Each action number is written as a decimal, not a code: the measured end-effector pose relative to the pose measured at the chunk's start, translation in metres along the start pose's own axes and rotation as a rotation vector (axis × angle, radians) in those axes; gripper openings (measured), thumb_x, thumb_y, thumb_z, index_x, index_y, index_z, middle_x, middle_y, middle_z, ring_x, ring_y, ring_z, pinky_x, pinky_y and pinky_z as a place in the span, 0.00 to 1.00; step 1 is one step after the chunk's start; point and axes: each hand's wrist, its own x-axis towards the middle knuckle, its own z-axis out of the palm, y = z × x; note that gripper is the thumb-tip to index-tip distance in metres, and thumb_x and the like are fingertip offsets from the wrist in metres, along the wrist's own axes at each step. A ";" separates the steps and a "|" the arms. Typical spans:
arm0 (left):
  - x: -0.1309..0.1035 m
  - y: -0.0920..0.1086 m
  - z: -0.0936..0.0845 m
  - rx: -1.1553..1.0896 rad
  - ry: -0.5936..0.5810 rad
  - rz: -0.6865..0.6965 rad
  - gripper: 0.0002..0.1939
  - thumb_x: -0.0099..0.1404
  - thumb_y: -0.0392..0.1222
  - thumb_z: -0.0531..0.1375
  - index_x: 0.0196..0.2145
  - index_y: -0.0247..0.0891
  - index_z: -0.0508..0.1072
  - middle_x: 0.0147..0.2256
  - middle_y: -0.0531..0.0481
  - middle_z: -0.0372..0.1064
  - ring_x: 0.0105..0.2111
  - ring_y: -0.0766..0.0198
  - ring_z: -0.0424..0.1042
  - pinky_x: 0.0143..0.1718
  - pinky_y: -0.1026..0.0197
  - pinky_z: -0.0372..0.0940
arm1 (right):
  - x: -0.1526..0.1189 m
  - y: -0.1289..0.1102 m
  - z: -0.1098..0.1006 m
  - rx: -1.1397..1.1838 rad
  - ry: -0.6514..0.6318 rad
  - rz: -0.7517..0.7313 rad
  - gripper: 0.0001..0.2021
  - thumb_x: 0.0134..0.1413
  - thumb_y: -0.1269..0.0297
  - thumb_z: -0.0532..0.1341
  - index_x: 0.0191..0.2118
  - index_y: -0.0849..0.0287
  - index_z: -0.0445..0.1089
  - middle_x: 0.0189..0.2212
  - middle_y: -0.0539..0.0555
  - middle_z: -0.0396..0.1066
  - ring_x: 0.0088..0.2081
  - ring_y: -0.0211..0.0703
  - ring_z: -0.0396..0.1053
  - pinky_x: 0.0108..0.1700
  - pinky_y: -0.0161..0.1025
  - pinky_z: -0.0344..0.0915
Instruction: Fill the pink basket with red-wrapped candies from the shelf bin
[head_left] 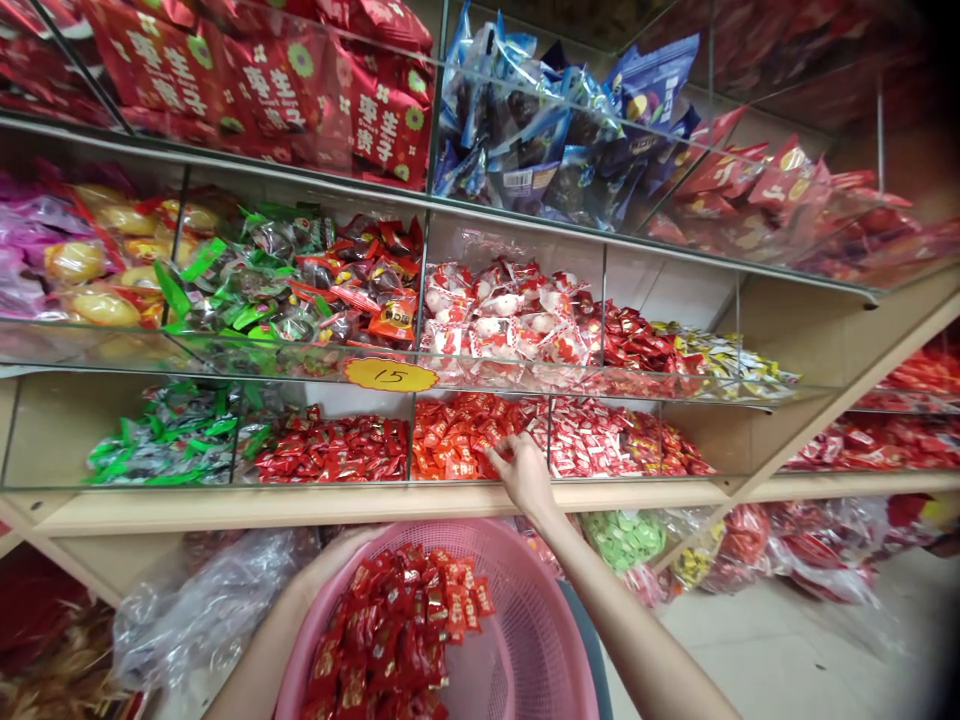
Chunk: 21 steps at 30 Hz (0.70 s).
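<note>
Two hands are at work. My right hand (525,470) reaches up and forward over the front lip of the bottom shelf (300,505), fingers curled down into the orange-red candies (457,435); whether they have closed on any piece I cannot tell, since the fingertips are buried in the heap. That heap fills the third compartment from the left on this shelf, directly ahead of the right hand and well above the basket. The right hand is plainly the nearer one.

My left hand (337,555) grips the far left rim of the pink basket (540,620), fingers wrapped over the edge, holding it below the shelf's front edge. The basket holds a pile of red wrapped candies (390,630) banked toward its left side; its right half shows bare mesh.

Adjacent compartments: dark red candies (330,450) to the left of the worked heap, green wrapped candies (165,445) beyond them at the left end, red-and-white candies (615,440) to the right behind a glass divider. A yellow price tag (390,376) reading 15 sits on the glass front of the shelf above.
</note>
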 end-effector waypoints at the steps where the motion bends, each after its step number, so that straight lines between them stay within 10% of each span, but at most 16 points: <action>1: 0.000 0.001 0.000 0.005 0.005 0.004 0.16 0.61 0.45 0.59 0.44 0.34 0.72 0.50 0.44 0.68 0.53 0.55 0.64 0.58 0.44 0.50 | -0.002 0.000 0.003 0.004 0.004 0.019 0.11 0.54 0.60 0.58 0.25 0.58 0.64 0.27 0.51 0.63 0.29 0.41 0.63 0.35 0.36 0.57; 21: 0.002 -0.003 -0.005 0.002 -0.022 -0.002 0.18 0.62 0.46 0.59 0.46 0.34 0.71 0.50 0.44 0.69 0.53 0.56 0.64 0.59 0.44 0.48 | 0.012 -0.001 0.007 0.047 -0.074 0.198 0.10 0.44 0.71 0.58 0.16 0.58 0.61 0.19 0.51 0.67 0.25 0.38 0.64 0.30 0.33 0.54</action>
